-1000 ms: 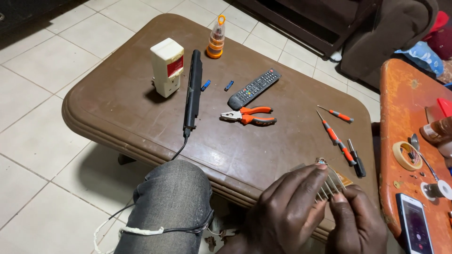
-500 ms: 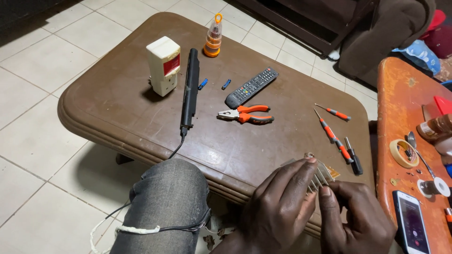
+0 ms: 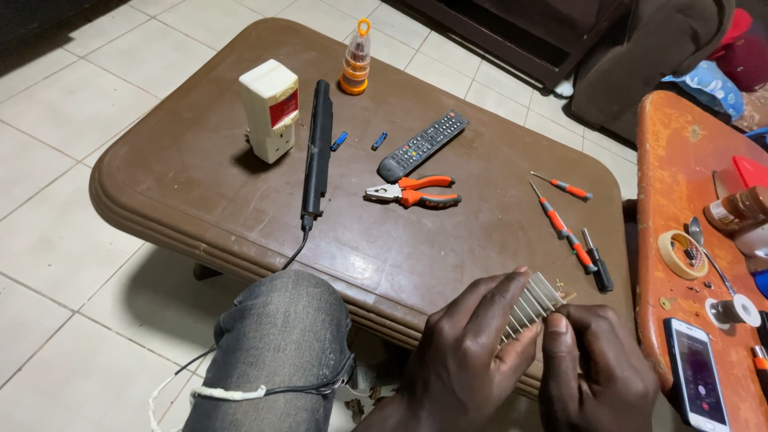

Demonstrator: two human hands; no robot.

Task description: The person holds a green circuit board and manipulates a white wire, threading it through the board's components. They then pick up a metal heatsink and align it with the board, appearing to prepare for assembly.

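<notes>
Metal fins of a heat sink (image 3: 534, 302) sit pinched between left hand (image 3: 468, 352) and right hand (image 3: 588, 368) fingers over the bench (image 3: 200, 184) edge; a loose pinch could probably drop it to the floor.

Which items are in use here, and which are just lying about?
In use: finned metal part, held by left hand and right hand.

Lying about: pliers, remote, screwdrivers, white adapter, black bar, phone, tape roll.
</notes>
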